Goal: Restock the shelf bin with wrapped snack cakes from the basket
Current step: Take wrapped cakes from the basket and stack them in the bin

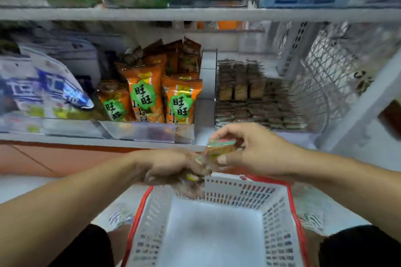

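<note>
Pinching a crinkly wrapped cake [220, 147], right hand [256, 151].

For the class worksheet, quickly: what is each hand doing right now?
Left hand: fingers curled round small wrapped snack cakes, blurred, over the basket.
Right hand: pinches one wrapped snack cake in front of the shelf bin.

Shop aisle, low white shelving.

Two white shelf boards [195, 14] across the far side, stocked with orange snack packets [143, 95] at centre and blue-and-white bags [43, 89] left. White wire mesh panel [329, 76] at right. Reddish-brown floor tiles [54, 158] near left, under the lower shelf. Even, soft light.
</note>
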A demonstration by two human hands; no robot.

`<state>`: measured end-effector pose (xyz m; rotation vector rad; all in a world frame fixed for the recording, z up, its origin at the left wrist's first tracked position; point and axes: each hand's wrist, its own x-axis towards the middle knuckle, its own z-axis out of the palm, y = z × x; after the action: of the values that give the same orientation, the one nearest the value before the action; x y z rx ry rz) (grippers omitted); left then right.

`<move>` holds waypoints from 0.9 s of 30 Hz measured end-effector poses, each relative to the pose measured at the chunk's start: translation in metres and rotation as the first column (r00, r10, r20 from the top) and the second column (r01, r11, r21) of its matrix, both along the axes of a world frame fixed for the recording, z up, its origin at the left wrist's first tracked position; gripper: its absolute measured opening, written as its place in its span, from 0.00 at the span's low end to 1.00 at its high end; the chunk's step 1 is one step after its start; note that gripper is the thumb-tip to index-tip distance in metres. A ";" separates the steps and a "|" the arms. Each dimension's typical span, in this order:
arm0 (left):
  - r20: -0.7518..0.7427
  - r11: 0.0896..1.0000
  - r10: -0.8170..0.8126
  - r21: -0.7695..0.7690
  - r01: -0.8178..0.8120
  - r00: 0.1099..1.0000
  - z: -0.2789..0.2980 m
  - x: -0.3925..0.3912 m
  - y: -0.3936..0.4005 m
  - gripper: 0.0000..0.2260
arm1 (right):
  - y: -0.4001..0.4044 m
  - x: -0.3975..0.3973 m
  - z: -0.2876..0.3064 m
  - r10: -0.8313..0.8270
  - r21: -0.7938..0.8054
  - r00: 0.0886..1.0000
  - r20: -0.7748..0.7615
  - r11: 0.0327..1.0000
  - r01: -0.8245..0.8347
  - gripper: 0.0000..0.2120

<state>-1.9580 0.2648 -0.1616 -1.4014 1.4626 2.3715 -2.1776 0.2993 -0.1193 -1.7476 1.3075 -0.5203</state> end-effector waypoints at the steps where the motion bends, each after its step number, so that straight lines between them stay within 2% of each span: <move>1: -0.097 0.997 0.077 -0.010 -0.079 0.992 0.013 -0.002 0.003 0.12 | 0.001 -0.005 0.009 0.028 0.023 0.998 0.059 0.999 -0.030 0.13; 4: -0.366 0.977 0.214 0.082 -0.197 0.906 0.033 -0.005 0.013 0.22 | 0.001 -0.014 0.015 0.008 0.061 0.970 0.242 0.998 -0.023 0.11; 6: -0.460 0.955 0.294 0.165 -0.245 0.838 0.034 -0.007 0.016 0.25 | 0.001 -0.017 0.009 -0.062 0.093 0.933 0.354 0.995 0.031 0.13; 7: -0.475 0.945 0.327 0.188 -0.269 0.817 0.033 -0.011 0.017 0.24 | 0.000 -0.019 0.007 -0.077 0.093 0.929 0.361 0.995 0.046 0.14; 9: -0.467 0.925 0.380 0.189 -0.329 0.798 0.029 -0.021 0.018 0.22 | 0.000 -0.024 0.003 -0.055 0.071 0.948 0.315 0.997 0.034 0.17; 11: -0.470 0.921 0.387 0.149 -0.360 0.794 0.025 -0.030 0.018 0.18 | 0.000 -0.029 -0.001 -0.060 0.100 0.936 0.346 0.995 0.027 0.20; 13: -0.478 0.919 0.390 0.156 -0.361 0.787 0.023 -0.036 0.017 0.17 | 0.002 -0.032 -0.002 -0.164 0.159 0.892 0.421 0.982 0.105 0.23; 16: -0.451 0.870 0.490 0.197 -0.452 0.746 0.018 -0.038 0.013 0.12 | 0.002 -0.041 0.003 -0.319 0.045 0.858 0.403 0.943 0.330 0.19; 17: -0.448 0.854 0.515 0.200 -0.479 0.731 0.016 -0.038 0.012 0.11 | 0.002 -0.045 0.006 -0.336 0.021 0.849 0.407 0.933 0.359 0.17; 21: -0.463 0.851 0.507 0.135 -0.508 0.727 0.013 -0.038 0.009 0.12 | 0.004 -0.050 0.009 -0.286 0.131 0.837 0.467 0.958 0.254 0.20; 25: -0.454 0.885 0.409 -0.015 -0.466 0.791 0.012 -0.040 0.011 0.15 | 0.005 -0.048 0.002 -0.232 0.218 0.915 0.331 0.962 0.166 0.30; 27: -0.441 0.910 0.354 -0.041 -0.413 0.825 0.013 -0.041 0.013 0.14 | 0.006 -0.046 0.001 -0.179 0.256 0.936 0.304 0.961 0.101 0.30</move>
<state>-1.9989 0.2782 -0.1482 -1.3766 1.5776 3.0476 -2.2235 0.3053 -0.1181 -1.3134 1.2080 -0.6739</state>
